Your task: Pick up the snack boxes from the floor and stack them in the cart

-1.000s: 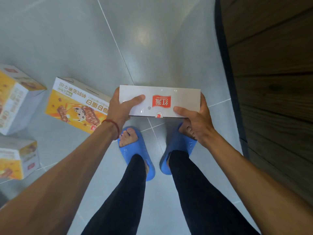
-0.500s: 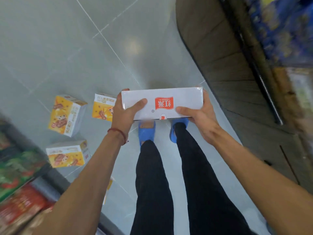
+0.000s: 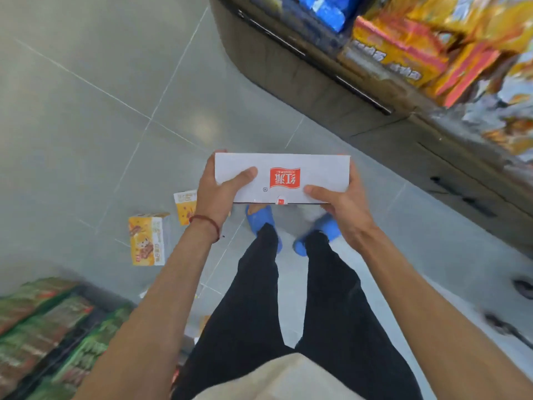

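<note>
While you stand on the grey tiled floor [image 3: 86,111], you hold one snack box [image 3: 317,171] out in front of your legs, above your blue slippers [image 3: 261,219]. Its long axis runs left to right across your view and sits close to level, with the broad white face turned up toward you. The red logo on that face reads upside down from where you look.

Your left hand [image 3: 215,194] wraps the left end, thumb laid across the top face and fingers curled behind the far edge. Your right hand [image 3: 343,203] grips the right end, thumb pressed on the top face near the near edge; its other fingers are hidden under the box.

Two yellow snack boxes [image 3: 147,239] lie on the floor to your left, one partly behind your left wrist, which wears a red string bracelet [image 3: 206,222]. Blurred orange packs fill a shelf [image 3: 403,50] at upper right, and green packs [image 3: 43,319] sit at lower left.
</note>
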